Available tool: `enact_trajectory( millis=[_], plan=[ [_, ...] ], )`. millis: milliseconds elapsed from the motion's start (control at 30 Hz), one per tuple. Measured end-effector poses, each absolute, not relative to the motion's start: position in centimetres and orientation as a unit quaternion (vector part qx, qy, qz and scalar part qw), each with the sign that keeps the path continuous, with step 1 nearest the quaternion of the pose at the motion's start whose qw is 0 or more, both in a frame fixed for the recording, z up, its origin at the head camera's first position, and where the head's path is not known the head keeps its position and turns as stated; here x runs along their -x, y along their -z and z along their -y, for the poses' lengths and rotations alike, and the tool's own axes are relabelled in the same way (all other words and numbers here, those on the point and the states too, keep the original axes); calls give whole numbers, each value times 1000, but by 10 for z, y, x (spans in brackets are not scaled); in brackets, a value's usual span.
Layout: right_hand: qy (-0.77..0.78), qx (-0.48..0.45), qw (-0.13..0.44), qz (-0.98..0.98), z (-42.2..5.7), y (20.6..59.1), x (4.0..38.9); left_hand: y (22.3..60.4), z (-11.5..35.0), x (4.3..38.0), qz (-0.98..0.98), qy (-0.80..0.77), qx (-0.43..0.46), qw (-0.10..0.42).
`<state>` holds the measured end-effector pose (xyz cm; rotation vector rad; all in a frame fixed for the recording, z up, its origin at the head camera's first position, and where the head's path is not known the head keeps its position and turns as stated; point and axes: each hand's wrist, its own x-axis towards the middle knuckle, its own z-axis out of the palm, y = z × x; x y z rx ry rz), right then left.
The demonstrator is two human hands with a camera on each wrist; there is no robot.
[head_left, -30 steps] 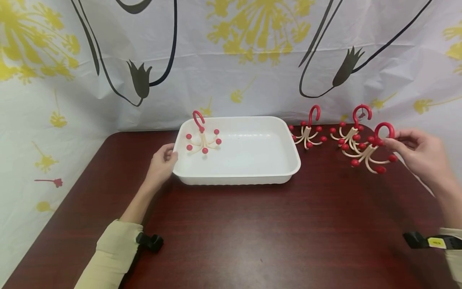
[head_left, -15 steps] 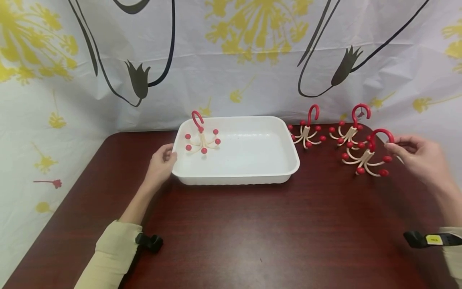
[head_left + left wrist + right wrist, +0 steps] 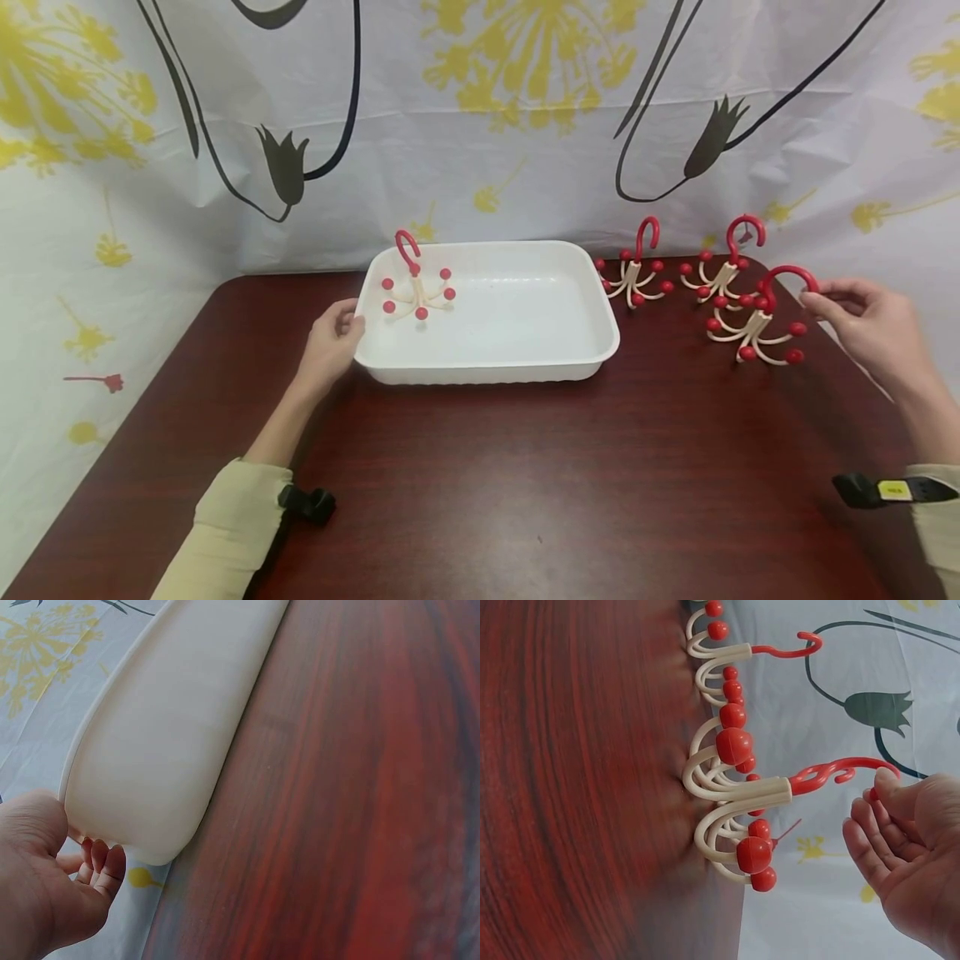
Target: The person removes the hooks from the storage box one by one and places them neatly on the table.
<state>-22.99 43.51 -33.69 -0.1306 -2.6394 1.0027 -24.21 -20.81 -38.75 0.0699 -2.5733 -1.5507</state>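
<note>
My left hand [image 3: 327, 346] grips the left edge of a white plastic tray [image 3: 517, 333]; in the left wrist view the thumb lies at the rim and the fingers curl below it. Inside the tray, at its left, stands a hanger [image 3: 417, 289] with a red hook and cream curved arms tipped with red balls. At the right, my right hand [image 3: 873, 325] pinches the end of the red hook of a similar hanger [image 3: 760, 323] between thumb and forefinger. That hanger stands upright, its arms at the tabletop; the right wrist view [image 3: 780, 790] shows the hook leaning toward the fingertips.
Two more such hangers, one nearer the tray [image 3: 633, 275] and one farther right [image 3: 726, 275], stand along the back of the dark red-brown table [image 3: 525, 483]. A white cloth [image 3: 487, 150] with yellow and grey plant prints hangs behind the table.
The held hanger has come down and slightly left, and its hook has turned. My right fingers have shifted from near the hook's base to its end. The left hand stays on the tray.
</note>
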Motion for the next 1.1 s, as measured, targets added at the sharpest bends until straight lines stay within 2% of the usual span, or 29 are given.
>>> enact_trajectory(
  millis=[533, 1100],
  plan=[
    [-402, 38, 181, 897, -438, 334, 227, 388, 208, 243, 855, 513, -25, 68],
    [-420, 45, 221, 879, -421, 311, 228, 389, 209, 243, 854, 517, -22, 64]
  ],
)
